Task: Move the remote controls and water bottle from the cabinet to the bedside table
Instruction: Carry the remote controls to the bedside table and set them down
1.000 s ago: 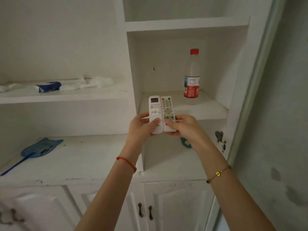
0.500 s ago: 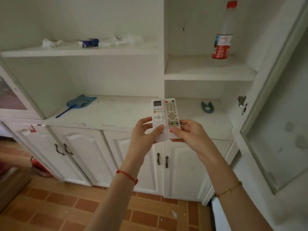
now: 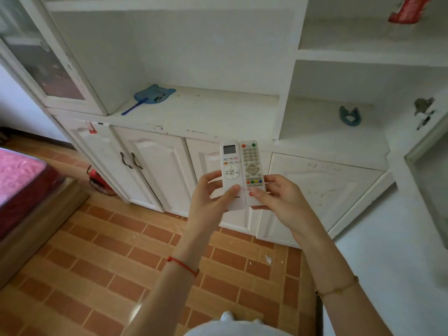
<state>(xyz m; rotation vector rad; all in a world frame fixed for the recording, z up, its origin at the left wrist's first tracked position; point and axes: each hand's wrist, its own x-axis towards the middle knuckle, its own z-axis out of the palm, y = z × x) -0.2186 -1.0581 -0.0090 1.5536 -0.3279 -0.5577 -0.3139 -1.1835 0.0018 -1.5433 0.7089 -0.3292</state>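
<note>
Two white remotes stand side by side in front of me, held upright. My left hand grips the air-conditioner remote, which has a small screen. My right hand grips the TV remote with its many coloured buttons. Both hang in the air in front of the white cabinet. Only the red label of the water bottle shows at the top right edge, on an upper shelf; its upper part is cut off.
A blue fly swatter lies on the cabinet counter. A small blue object sits in the lower right niche. A bed with a pink mattress stands at the left. An open cabinet door hangs at the right. The floor is brown tile.
The view has tilted down and pulled back from the cabinet. Both hands have come away from the shelf with the two remotes. The bottle has slid to the top edge.
</note>
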